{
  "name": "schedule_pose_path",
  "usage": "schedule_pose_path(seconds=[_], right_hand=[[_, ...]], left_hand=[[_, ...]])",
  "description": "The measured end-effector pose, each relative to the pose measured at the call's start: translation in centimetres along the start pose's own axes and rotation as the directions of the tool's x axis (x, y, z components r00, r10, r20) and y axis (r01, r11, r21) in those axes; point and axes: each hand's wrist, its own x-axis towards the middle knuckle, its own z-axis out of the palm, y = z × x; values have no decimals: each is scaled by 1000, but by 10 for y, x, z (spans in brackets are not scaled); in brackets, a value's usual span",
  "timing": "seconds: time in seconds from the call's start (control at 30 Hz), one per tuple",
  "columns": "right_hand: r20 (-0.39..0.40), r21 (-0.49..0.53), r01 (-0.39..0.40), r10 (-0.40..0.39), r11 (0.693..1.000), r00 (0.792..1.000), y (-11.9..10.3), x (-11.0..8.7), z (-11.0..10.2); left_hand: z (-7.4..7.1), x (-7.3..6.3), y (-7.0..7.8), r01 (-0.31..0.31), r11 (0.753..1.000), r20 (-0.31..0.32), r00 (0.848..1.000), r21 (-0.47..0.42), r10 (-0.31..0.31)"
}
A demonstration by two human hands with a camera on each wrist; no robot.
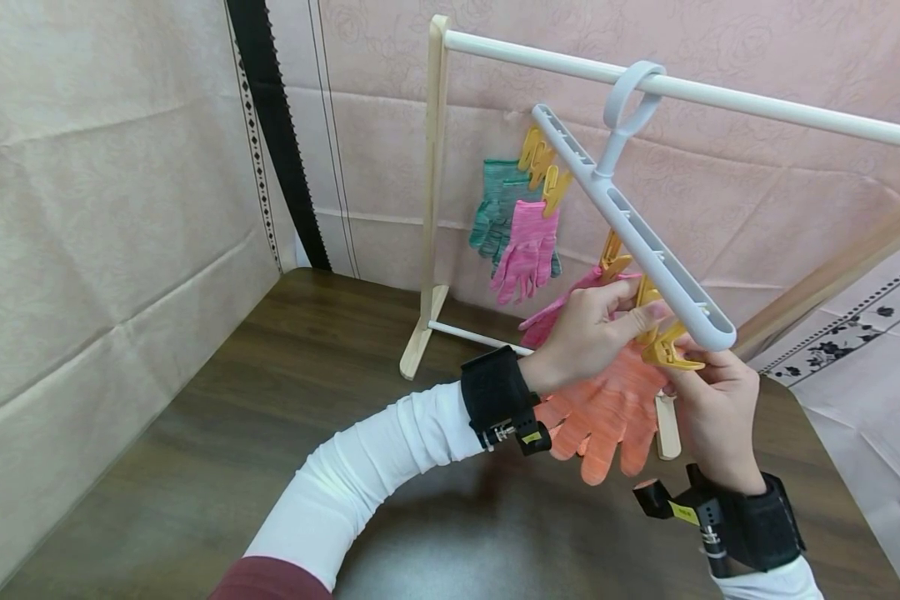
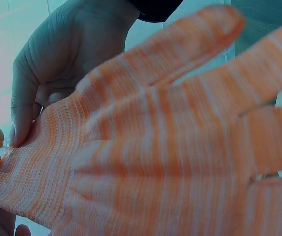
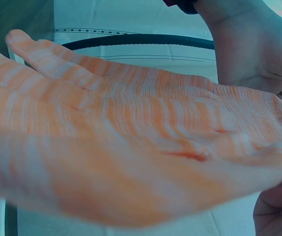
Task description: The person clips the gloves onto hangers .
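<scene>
An orange striped knit glove hangs fingers down below the near end of a light blue clip hanger. My left hand pinches one side of its cuff, the thumb close to a yellow clothespin. On the other side my right hand grips the cuff beside a second yellow clothespin. In the left wrist view the ribbed cuff is stretched between both hands. The glove fills much of the right wrist view. Whether the clothespins bite the cuff is hard to see.
The hanger hooks over a white rail on a wooden stand. Teal gloves and a pink glove hang clipped at its far end. Another pink glove is partly behind my left hand. Below is a dark wooden table.
</scene>
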Motion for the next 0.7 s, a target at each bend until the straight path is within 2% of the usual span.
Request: schedule_pose_path(seconds=[0.2, 0.43, 0.53, 0.7], right_hand=[[-22, -55, 9, -10, 998, 1000, -2, 1, 5], [-17, 12, 7, -7, 1000, 1000, -2, 3, 7], [-26, -31, 8, -8, 999, 1000, -2, 3, 8], [-6, -38, 17, -17, 999, 1000, -1, 3, 7]], left_hand=[[1, -1, -1, 9, 1000, 6, 1000, -22, -9], [1, 0, -2, 1, 1000, 4, 1000, -10, -1], [1, 0, -2, -1, 1000, 4, 1000, 0, 1], [1, 0, -2, 0, 1000, 7, 1000, 10, 0]])
